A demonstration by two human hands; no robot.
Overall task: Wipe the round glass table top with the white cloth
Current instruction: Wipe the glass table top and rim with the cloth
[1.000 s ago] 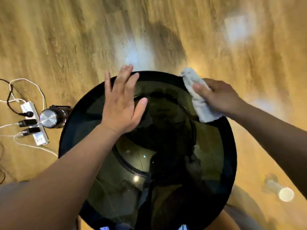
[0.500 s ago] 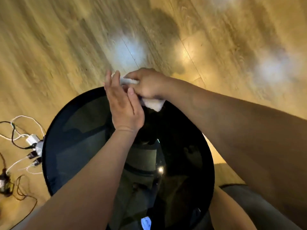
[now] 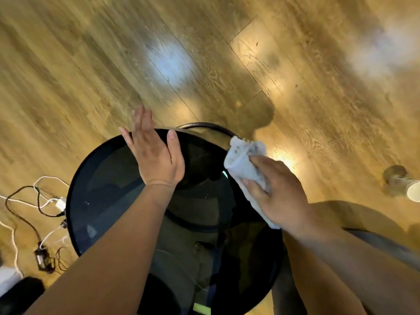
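The round dark glass table top (image 3: 106,201) fills the lower middle of the head view, with a black rim and reflections in the glass. My left hand (image 3: 154,155) lies flat and open on its far edge, fingers reaching past the rim. My right hand (image 3: 279,196) presses the crumpled white cloth (image 3: 243,164) onto the right rim of the table. The cloth sticks out beyond my fingers toward the far side. My forearms cover much of the near glass.
Wooden plank floor (image 3: 204,53) surrounds the table. A tangle of black and white cables with a white plug (image 3: 60,203) lies on the floor at the left. A cylinder with a white end (image 3: 411,190) lies on the floor at right. My knee (image 3: 363,223) shows under my right arm.
My right hand swept the cloth from the far edge beside my left hand round to the right rim. The left hand stayed flat on the far edge. The view shifted.
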